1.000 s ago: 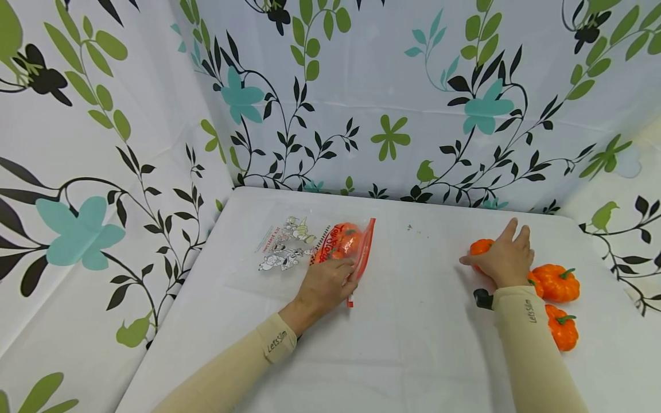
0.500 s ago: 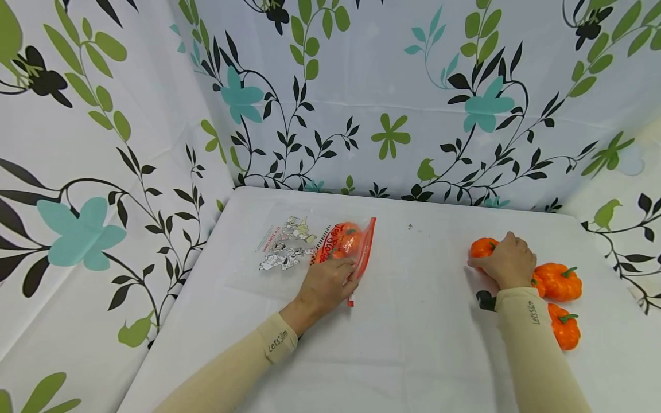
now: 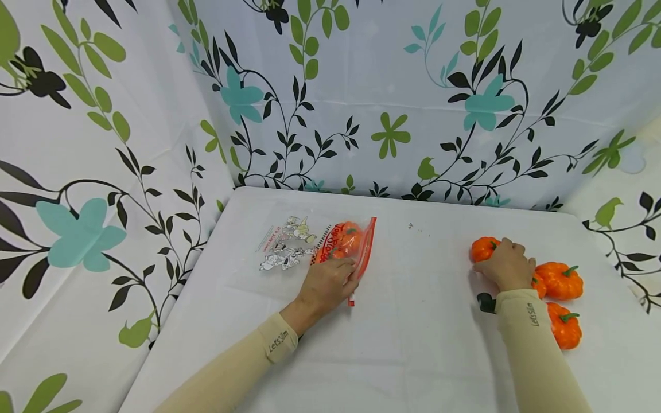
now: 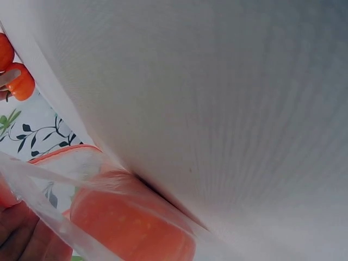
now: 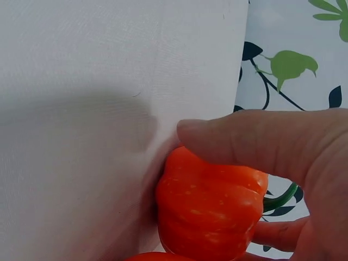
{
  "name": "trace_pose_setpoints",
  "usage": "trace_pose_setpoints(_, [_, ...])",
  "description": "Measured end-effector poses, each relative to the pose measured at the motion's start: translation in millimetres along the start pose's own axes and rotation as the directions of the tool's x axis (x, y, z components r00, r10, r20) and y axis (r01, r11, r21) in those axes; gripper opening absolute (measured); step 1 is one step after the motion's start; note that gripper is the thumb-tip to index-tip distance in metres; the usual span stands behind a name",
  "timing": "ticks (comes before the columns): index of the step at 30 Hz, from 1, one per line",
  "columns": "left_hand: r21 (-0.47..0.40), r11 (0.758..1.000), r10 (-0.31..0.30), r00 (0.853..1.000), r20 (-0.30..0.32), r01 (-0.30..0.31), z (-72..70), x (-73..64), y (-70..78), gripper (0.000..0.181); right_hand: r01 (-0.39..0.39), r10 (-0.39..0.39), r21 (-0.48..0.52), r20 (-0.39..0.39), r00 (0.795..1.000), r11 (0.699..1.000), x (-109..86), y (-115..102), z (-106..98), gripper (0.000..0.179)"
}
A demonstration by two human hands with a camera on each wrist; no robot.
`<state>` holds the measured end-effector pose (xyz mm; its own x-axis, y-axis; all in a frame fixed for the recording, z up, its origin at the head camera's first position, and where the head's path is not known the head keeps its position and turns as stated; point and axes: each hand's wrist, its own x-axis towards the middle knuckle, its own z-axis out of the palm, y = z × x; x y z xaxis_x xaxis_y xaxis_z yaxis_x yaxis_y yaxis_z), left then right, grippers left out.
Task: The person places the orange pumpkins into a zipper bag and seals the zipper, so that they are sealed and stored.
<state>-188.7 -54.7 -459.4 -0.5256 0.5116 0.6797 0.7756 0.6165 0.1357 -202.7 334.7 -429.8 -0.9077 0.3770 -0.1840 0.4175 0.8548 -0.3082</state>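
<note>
Near the bag's opening, my left hand (image 3: pixel 326 284) pinches a clear plastic zip bag (image 3: pixel 281 244) with a red edge and cartoon print. An orange bell pepper (image 3: pixel 351 241) lies inside it, filling the lower part of the left wrist view behind film. Fingers (image 4: pixel 32 234) show at that view's lower left corner, by the plastic. On the right of the table, my right hand (image 3: pixel 506 267) grips another orange bell pepper (image 5: pixel 212 206). Its thumb (image 5: pixel 228 136) lies across the pepper's top while fingers curl behind, near the green stem (image 5: pixel 280 198).
Right of my right wrist lie more orange peppers: one large (image 3: pixel 560 281), one nearer (image 3: pixel 565 327), and another partly hidden (image 3: pixel 539 285) by the hand. A white cloth covers the table (image 3: pixel 403 332). Patterned curtain (image 3: pixel 330 97) borders the back and sides.
My right hand's fingers, spread out over the pepper a second ago, have curled down around it. The left hand and the bag have stayed in place.
</note>
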Motion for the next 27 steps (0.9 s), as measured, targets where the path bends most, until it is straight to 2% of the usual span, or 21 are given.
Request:
trace_pose_setpoints(5, [0.012, 1.000, -0.001, 1.000, 0.000, 0.001, 0.5, -0.4, 0.0, 0.018, -0.007, 0.007, 0.015, 0.022, 1.000, 1.000, -3.9, -1, -2, 0.092])
trace_pose_setpoints(15, [0.014, 1.000, 0.002, 1.000, -0.004, -0.002, 0.4, -1.0, -0.8, 0.018, 0.055, -0.055, 0.047, -0.021, 0.998, 0.997, -5.8, 0, 5, 0.095])
trace_pose_setpoints(21, [0.006, 1.000, -0.006, 1.000, -0.003, 0.006, 0.5, -1.7, -1.0, 0.019, 0.133, -0.128, 0.150, -0.046, 0.991, 0.980, -3.1, -6, 8, 0.100])
trace_pose_setpoints(27, [-0.009, 1.000, -0.008, 1.000, -0.008, 0.008, 1.6, -1.7, -1.4, 0.018, 0.242, -0.233, 0.223, -0.068, 0.970, 0.944, -2.7, -18, 10, 0.095])
